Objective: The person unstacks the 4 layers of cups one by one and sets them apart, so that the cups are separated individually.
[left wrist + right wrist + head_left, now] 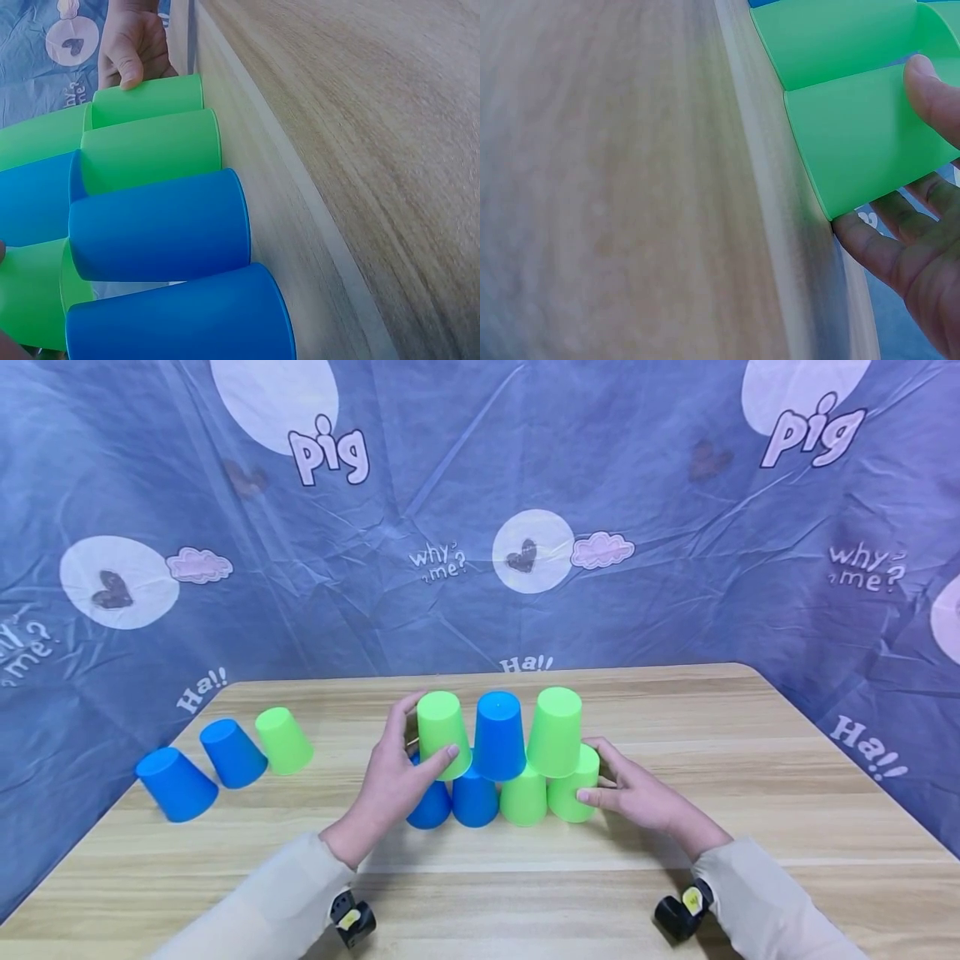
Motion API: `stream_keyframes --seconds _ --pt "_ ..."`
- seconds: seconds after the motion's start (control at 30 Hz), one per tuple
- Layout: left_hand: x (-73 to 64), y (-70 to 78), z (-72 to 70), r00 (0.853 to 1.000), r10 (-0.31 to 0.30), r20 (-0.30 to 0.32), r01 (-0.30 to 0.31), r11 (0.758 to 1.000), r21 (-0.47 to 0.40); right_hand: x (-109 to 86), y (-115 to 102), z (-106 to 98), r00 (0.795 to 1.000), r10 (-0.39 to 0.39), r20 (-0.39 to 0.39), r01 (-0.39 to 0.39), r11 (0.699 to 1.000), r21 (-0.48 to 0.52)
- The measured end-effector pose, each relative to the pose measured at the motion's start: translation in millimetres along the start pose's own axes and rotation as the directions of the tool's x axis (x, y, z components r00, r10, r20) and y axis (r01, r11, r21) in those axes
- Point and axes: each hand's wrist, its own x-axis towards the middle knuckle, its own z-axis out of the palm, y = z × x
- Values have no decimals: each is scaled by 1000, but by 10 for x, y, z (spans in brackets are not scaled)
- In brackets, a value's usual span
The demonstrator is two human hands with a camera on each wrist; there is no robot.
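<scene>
Upside-down plastic cups stand in two rows, one on top of the other. Two blue cups (475, 800) and two green cups (877, 142) form the bottom row. Above them sit a green cup (442, 735) at the left, a blue cup (499, 735) in the middle and a green cup (555, 731) at the right. My left hand (393, 777) grips the upper left green cup, thumb across its front. With thumb in front and fingers along the far side, my right hand (633, 789) holds the rightmost green cup of the bottom row.
Off to the left, two blue cups (177, 783) and one green cup (284, 742) stand upside down in a slanting line on the wooden table (510, 893). A blue printed cloth (420, 635) hangs behind the table.
</scene>
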Motion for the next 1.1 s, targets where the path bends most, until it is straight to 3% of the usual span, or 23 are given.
stream_keyframes --seconds 0.47,0.87,1.1 --pt "6 54 -27 999 -20 -29 20 1000 -2 7 3 -2 1000 12 -3 -12 1000 8" --pt "-1 45 -160 997 19 -81 -20 1000 -7 14 5 -8 1000 -18 4 18 1000 7" --pt "-17 -6 -273 994 4 -108 -1 1000 28 12 -3 -6 1000 -11 7 11 1000 6"
